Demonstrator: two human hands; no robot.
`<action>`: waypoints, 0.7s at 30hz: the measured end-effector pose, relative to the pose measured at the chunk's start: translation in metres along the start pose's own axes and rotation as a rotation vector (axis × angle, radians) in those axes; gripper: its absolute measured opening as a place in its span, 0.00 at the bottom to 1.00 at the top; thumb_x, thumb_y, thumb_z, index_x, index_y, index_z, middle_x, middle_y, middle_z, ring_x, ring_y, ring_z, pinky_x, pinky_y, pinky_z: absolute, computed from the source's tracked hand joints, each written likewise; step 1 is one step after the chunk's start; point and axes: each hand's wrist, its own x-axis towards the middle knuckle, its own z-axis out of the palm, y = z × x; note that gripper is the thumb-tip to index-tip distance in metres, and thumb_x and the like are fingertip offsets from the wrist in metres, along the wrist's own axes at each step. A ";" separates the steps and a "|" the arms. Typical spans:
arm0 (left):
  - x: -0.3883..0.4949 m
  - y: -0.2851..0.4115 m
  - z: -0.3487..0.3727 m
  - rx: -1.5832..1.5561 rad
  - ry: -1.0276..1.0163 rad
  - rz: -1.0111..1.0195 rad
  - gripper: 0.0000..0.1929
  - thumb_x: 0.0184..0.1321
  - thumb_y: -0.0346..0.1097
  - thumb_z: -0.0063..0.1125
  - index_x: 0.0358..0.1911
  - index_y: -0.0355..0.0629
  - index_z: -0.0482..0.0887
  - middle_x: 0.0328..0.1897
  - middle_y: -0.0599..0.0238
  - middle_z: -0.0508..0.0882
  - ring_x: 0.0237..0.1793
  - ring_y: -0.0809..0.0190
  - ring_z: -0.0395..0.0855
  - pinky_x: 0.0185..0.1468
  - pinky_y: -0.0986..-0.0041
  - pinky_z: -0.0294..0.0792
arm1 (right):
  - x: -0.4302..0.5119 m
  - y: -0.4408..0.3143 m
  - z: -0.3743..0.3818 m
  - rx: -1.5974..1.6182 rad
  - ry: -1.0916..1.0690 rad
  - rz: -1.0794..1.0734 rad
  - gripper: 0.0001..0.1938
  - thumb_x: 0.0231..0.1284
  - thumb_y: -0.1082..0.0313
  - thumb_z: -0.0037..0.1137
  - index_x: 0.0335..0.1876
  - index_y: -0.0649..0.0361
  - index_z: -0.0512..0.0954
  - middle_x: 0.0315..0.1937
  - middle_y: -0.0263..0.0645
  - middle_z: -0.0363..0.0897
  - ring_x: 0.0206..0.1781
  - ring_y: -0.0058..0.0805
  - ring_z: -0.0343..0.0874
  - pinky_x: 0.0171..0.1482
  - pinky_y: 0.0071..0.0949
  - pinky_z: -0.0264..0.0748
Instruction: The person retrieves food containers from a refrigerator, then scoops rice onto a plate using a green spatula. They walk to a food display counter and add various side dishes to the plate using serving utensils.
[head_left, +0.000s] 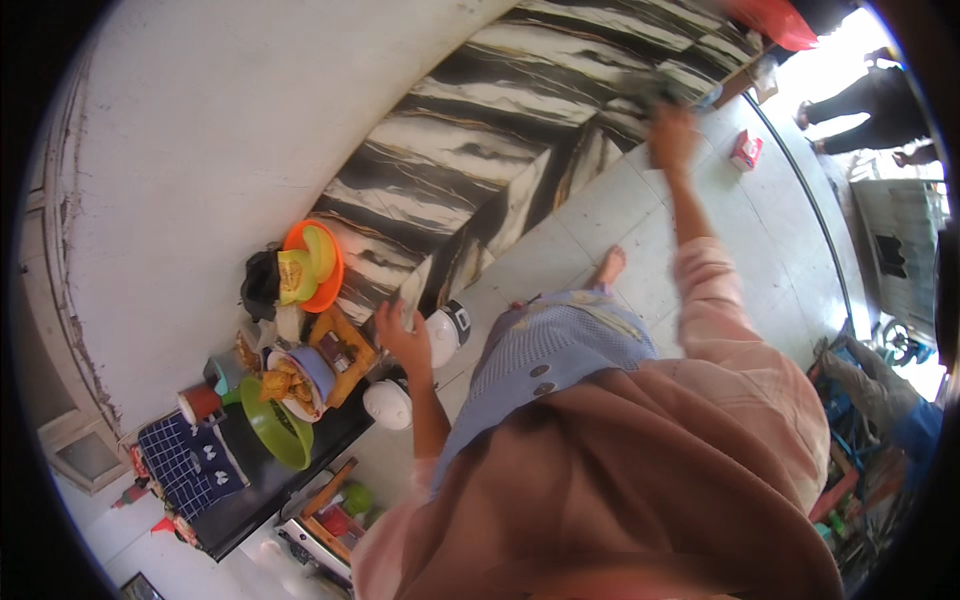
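Note:
My right hand (673, 141) is blurred, stretched out over the far end of a black-and-white marble-patterned surface (442, 154). It grips a dark, blurred item (651, 91), possibly a cloth, too smeared to name surely. My left hand (405, 339) holds nothing, fingers spread, near the surface's left end. Beside it are a white appliance (448, 334), likely a rice cooker, and a second white lid or appliance (388, 403). An orange plate (337, 281) with cut pieces of melon-like fruit (298, 276) lies beyond this hand.
A black table (259, 499) at left bears a green basin (277, 431), a bowl of fried food (330, 375), a brown tray (352, 330) and a navy cloth (191, 465). A red-and-white box (746, 151) sits on the tiled floor (600, 217). Another person's legs (862, 101) show at upper right.

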 end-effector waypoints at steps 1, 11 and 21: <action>-0.010 -0.003 0.002 0.004 -0.009 0.038 0.18 0.52 0.35 0.60 0.49 0.44 0.80 0.60 0.50 0.73 0.63 0.42 0.67 0.64 0.47 0.55 | 0.001 0.054 -0.007 -0.078 -0.167 0.180 0.17 0.61 0.67 0.46 0.56 0.47 0.73 0.55 0.44 0.74 0.59 0.45 0.71 0.54 0.48 0.69; -0.081 -0.030 -0.009 -0.061 -0.054 -0.166 0.16 0.49 0.34 0.63 0.43 0.43 0.82 0.57 0.49 0.74 0.62 0.42 0.67 0.66 0.55 0.57 | 0.102 0.107 -0.027 0.370 0.202 0.149 0.17 0.59 0.66 0.49 0.54 0.60 0.76 0.47 0.52 0.77 0.50 0.47 0.76 0.53 0.41 0.70; 0.011 0.059 0.030 -0.194 0.019 -0.093 0.19 0.58 0.40 0.59 0.51 0.40 0.79 0.62 0.46 0.71 0.65 0.42 0.64 0.67 0.54 0.57 | -0.004 -0.315 0.000 0.691 -0.658 -0.453 0.10 0.53 0.58 0.53 0.36 0.49 0.83 0.50 0.39 0.76 0.54 0.39 0.74 0.55 0.54 0.66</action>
